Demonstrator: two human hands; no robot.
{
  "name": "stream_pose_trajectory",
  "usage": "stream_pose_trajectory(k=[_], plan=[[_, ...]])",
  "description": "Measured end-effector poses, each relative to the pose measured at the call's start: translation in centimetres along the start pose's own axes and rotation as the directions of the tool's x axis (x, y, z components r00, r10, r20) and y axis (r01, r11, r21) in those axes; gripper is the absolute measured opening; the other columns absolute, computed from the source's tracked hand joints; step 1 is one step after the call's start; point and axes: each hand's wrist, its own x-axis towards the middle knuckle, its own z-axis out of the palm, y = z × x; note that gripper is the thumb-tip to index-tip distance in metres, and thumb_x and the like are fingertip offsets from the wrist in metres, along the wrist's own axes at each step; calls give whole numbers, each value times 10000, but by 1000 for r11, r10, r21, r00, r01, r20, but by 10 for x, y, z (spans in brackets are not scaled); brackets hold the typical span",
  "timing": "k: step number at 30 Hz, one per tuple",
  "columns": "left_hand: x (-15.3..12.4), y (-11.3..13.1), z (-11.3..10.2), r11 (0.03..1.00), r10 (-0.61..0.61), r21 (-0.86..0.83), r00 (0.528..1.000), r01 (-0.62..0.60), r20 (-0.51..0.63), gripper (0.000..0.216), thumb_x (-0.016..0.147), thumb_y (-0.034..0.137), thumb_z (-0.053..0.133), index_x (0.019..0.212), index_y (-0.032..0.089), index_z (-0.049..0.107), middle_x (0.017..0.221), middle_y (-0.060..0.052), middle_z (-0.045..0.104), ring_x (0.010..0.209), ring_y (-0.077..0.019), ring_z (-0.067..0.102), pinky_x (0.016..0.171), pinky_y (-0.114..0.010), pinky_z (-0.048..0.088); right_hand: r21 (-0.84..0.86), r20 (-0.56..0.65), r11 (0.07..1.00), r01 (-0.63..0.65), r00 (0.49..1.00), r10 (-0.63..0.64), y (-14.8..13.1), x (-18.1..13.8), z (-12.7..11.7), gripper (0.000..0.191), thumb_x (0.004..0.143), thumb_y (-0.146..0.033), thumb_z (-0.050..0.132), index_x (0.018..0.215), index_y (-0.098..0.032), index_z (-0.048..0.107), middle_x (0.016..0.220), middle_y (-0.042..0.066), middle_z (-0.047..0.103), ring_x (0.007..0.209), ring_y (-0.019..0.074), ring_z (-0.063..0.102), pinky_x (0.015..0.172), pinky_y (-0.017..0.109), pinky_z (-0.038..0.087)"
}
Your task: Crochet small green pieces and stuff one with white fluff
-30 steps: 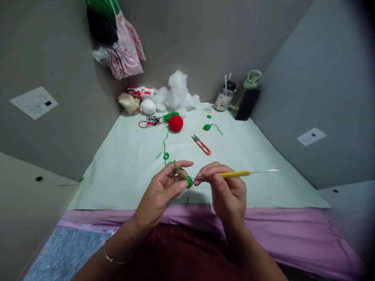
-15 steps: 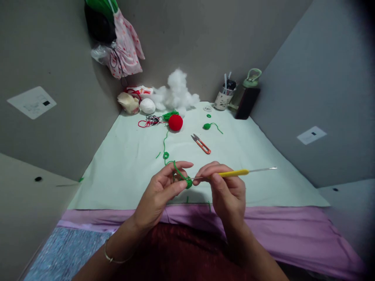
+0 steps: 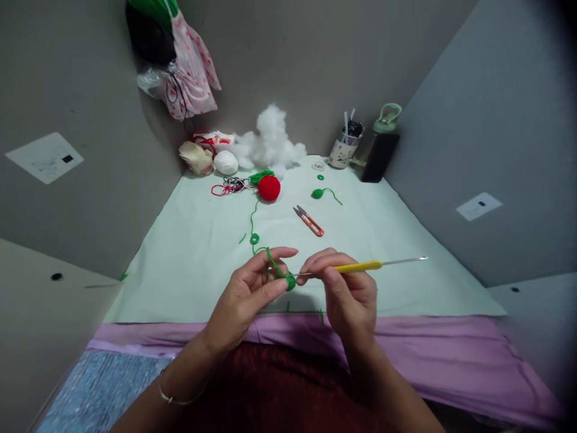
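Note:
My left hand [image 3: 252,288] pinches a small green crochet piece [image 3: 291,282] between thumb and fingers, its index finger stretched out with green yarn [image 3: 271,260] looped over it. In my right hand [image 3: 345,288] is a crochet hook [image 3: 358,266] with a yellow handle, held like a pen. The hook's thin metal tip meets the green piece; whether it is inside a stitch is too small to tell. From the left hand the yarn runs back past a small green ring [image 3: 255,239] towards a green yarn bundle [image 3: 261,177] behind a red ball [image 3: 269,188].
Orange-handled thread snips [image 3: 309,221] lie beyond my hands. Further back are a green crocheted bud [image 3: 318,193] with a tail, white stuffing [image 3: 273,141], a white ball [image 3: 226,162], a pen cup [image 3: 343,149], a bottle [image 3: 386,123] and a dark phone [image 3: 381,157]. Grey panels enclose the table.
The whole view has shifted very slightly. Both hands, the hook and the green piece keep almost the same pose.

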Motion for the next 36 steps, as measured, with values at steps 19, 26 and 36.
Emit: stream_pose_trajectory(k=[19, 26, 36], plan=[[4, -2, 4, 996, -72, -57, 996, 69, -58, 694, 843, 271, 837, 1482, 315, 568, 889, 10, 634, 784, -97, 577, 752, -231, 475, -22, 32, 1000, -6, 999, 7, 4, -3, 1, 190, 1021, -218, 596, 1032, -249, 784, 919, 42, 719, 793, 157, 653, 690, 308, 537], [5, -6, 6, 996, -67, -59, 992, 61, -107, 685, 850, 269, 826, 1479, 276, 556, 910, -1, 652, 844, -113, 602, 833, -249, 484, -91, 26, 996, -2, 1000, 4, 12, -4, -1, 184, 1013, -250, 617, 1042, -268, 798, 967, 50, 766, 865, 178, 678, 730, 325, 543], [2, -6, 4, 985, 39, 173, 975, -1, -218, 539, 893, 295, 769, 1406, 270, 605, 1006, -11, 623, 779, -106, 508, 738, -246, 430, 175, -72, 967, -184, 977, 199, 11, 6, 1, 158, 1004, -289, 631, 928, -207, 743, 896, 45, 768, 667, 117, 640, 612, 252, 531]])
